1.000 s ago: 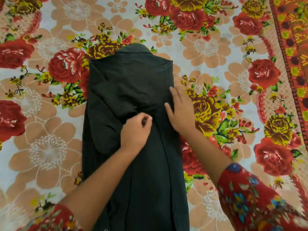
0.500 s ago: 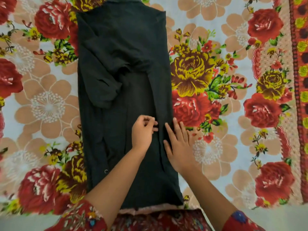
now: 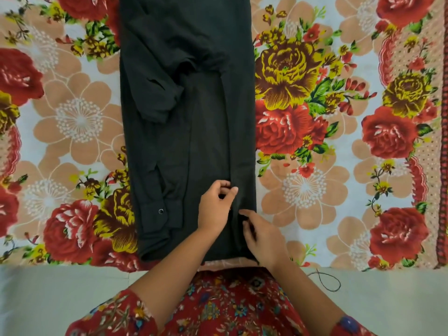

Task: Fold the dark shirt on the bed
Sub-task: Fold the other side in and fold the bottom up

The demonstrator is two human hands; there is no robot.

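The dark shirt lies as a long narrow strip on the flowered bedsheet, sides folded inward, one sleeve doubled over its upper left part. A small metal snap shows near its lower left. My left hand pinches the fabric of the right-hand fold near the hem, thumb and fingers closed on it. My right hand rests just below and to the right, fingers curled into the same fold at the shirt's lower right corner. The shirt's top runs out of view.
The bed's near edge crosses the picture low down, with pale floor beyond it. A loose dark thread lies on the floor at right. My red patterned clothing fills the bottom centre.
Both hands have slid down the shirt's right fold toward the hem. The right hand went from flat and spread to curled on the fabric. The view has tilted down to the bed edge.
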